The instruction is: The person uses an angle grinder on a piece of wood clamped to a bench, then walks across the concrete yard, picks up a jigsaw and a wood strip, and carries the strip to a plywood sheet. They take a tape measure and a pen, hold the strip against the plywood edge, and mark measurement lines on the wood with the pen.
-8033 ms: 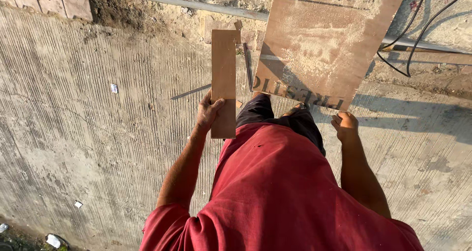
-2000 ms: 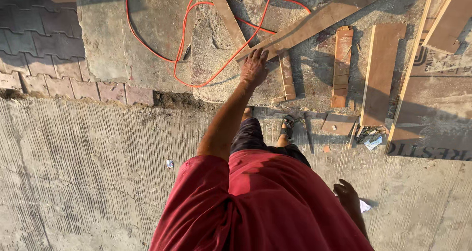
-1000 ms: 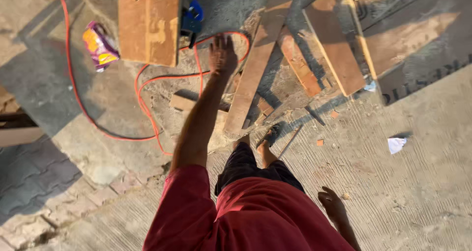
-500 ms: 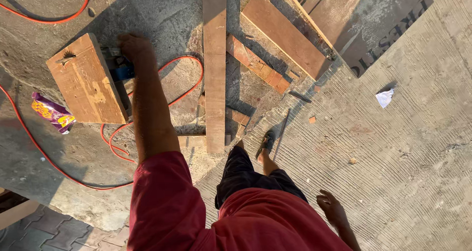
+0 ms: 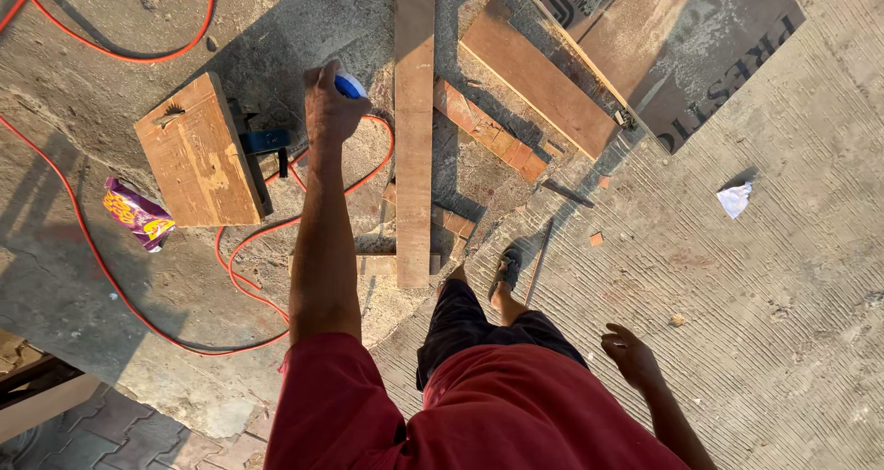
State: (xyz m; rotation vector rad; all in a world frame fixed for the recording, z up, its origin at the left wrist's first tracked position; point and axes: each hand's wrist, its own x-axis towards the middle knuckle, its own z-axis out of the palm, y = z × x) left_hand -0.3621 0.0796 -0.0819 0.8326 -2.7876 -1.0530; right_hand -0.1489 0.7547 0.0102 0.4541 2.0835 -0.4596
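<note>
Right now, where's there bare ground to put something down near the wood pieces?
The grooved concrete right of the foot, between the crumpled paper scrap and the right hand, is mostly bare. Another bare patch lies below the snack wrapper, outside the red cable. It is crowded around the left hand: long plank, wooden block, cable loops.

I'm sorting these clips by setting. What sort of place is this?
Probably an outdoor building or carpentry site: bare concrete ground in sunlight, loose planks lying about, and an orange cable running to a blue tool that the left hand grips beside a wooden box.
</note>
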